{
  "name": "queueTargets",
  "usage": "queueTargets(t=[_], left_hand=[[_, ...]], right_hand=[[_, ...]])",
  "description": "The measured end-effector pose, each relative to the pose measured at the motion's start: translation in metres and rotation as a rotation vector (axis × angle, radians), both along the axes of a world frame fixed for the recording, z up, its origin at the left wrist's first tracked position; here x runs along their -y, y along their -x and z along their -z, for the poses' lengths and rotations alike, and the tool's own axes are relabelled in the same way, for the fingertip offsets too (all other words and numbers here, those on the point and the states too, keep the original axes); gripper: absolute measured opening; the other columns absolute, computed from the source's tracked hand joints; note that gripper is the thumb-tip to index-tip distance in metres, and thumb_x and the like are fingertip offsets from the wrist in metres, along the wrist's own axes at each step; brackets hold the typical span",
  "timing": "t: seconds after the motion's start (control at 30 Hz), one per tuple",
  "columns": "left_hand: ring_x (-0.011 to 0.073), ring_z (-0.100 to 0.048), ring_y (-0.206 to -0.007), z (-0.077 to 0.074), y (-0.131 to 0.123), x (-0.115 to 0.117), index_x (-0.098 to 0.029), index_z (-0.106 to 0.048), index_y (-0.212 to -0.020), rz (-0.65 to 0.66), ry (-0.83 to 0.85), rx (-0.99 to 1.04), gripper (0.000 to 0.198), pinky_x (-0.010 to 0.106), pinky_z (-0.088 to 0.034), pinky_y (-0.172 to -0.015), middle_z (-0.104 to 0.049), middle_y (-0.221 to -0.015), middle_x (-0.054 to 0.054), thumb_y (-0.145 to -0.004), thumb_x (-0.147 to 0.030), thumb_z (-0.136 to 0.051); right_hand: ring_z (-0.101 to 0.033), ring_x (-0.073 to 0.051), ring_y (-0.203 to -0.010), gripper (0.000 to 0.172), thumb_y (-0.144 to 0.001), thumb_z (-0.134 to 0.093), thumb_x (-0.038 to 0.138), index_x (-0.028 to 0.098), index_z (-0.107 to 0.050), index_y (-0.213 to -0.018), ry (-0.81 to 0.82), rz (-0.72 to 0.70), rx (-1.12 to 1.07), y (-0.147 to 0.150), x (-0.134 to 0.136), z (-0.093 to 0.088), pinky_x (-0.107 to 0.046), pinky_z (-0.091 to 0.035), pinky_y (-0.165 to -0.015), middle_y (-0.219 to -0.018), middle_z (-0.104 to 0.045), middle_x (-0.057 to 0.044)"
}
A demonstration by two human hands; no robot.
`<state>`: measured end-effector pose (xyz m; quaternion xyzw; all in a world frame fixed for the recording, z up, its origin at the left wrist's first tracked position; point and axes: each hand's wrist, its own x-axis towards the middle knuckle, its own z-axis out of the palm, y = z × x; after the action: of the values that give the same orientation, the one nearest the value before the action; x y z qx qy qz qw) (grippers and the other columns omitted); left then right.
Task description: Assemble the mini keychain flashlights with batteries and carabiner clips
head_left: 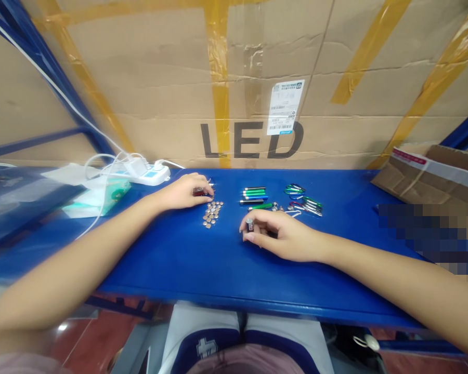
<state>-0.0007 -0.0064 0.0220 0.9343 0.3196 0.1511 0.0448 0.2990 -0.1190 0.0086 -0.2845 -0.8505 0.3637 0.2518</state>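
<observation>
Pinching a small dark cylindrical piece with a silvery end (249,225) between thumb and curled fingertips of the right hand (283,236), low over the glossy blue tabletop (187,259), just right of centre. Holding that piece roughly upright, long axis standing off the surface; too small to say more. Resting the left hand (183,192) farther back and to the left, fingers loosely bent down over a little cluster of dark red metal tubes (201,191), touching them; cannot tell whether actually gripping one. Between the two hands, a tight heap of small silver button cells (212,213), flat on the blue top, just on the near side of the left fingertips and to the left of the pinched piece, slightly farther back; nearer the left hand than the right, yet close to both. Beyond the right hand, a short row of slim green and blue tubes (254,194), long axes running left to right, and farther right a tangle of green, blue and silver carabiner clips (304,202). At the back left, a white power strip with cables (150,174) and a pale teal packet (97,200); behind everything, a taped brown cardboard wall printed LED (253,140); at the right edge, an open brown cardboard carton (425,169).
</observation>
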Motion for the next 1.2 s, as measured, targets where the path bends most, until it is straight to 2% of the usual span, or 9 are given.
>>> queueTargets(t=[0.17,0.3,0.4,0.53,0.73,1.2], left_hand=[[0.0195,-0.064,-0.091,0.002,-0.001,0.001,-0.021,-0.076,-0.094,-0.029,0.045,0.036,0.021,0.033,-0.048,-0.087,-0.072,-0.097,0.006,-0.093,-0.038,-0.064],[0.0192,-0.066,-0.093,-0.001,-0.007,0.008,-0.019,-0.075,-0.097,-0.078,0.155,0.211,0.028,0.032,-0.050,-0.085,-0.072,-0.102,0.006,-0.091,-0.045,-0.068],[0.0182,-0.066,-0.091,-0.007,-0.020,0.022,-0.019,-0.075,-0.095,-0.078,0.225,0.350,0.029,0.031,-0.050,-0.085,-0.072,-0.101,0.006,-0.088,-0.047,-0.071],[0.0160,-0.063,-0.085,-0.016,-0.045,0.048,-0.018,-0.075,-0.097,0.023,0.369,0.456,0.027,0.029,-0.050,-0.077,-0.070,-0.098,0.006,-0.088,-0.044,-0.073],[0.0136,-0.061,-0.082,-0.019,-0.060,0.074,-0.018,-0.075,-0.097,0.140,0.369,0.425,0.018,0.027,-0.046,-0.071,-0.070,-0.095,0.005,-0.089,-0.035,-0.074],[0.0153,-0.064,-0.083,-0.017,-0.062,0.079,-0.021,-0.078,-0.100,0.192,0.380,0.417,0.017,0.029,-0.051,-0.076,-0.072,-0.095,0.005,-0.088,-0.032,-0.076]], right_hand=[[-0.052,-0.011,-0.066,0.018,-0.098,-0.057,0.029,0.014,-0.067,-0.105,-0.027,-0.017,0.001,0.000,0.001,0.000,-0.024,-0.046,-0.062,-0.078,-0.060,0.000],[-0.053,-0.011,-0.067,0.020,-0.099,-0.057,0.030,0.014,-0.067,-0.105,-0.022,-0.018,0.004,0.001,0.000,0.002,-0.024,-0.046,-0.063,-0.079,-0.061,0.000],[-0.052,-0.011,-0.065,0.019,-0.098,-0.058,0.029,0.014,-0.067,-0.104,-0.018,-0.005,-0.019,0.002,0.000,0.003,-0.023,-0.045,-0.061,-0.076,-0.059,0.001],[-0.050,-0.010,-0.062,0.017,-0.098,-0.059,0.028,0.013,-0.067,-0.102,0.002,0.000,-0.039,0.004,-0.001,0.005,-0.022,-0.043,-0.058,-0.073,-0.057,0.002],[-0.051,-0.010,-0.063,0.017,-0.098,-0.059,0.030,0.014,-0.065,-0.099,-0.041,-0.024,-0.050,0.004,-0.002,0.007,-0.023,-0.044,-0.059,-0.074,-0.058,0.001],[-0.048,-0.010,-0.060,0.018,-0.098,-0.058,0.032,0.016,-0.062,-0.093,-0.068,-0.022,-0.054,0.004,-0.004,0.009,-0.023,-0.042,-0.057,-0.070,-0.053,0.003]])
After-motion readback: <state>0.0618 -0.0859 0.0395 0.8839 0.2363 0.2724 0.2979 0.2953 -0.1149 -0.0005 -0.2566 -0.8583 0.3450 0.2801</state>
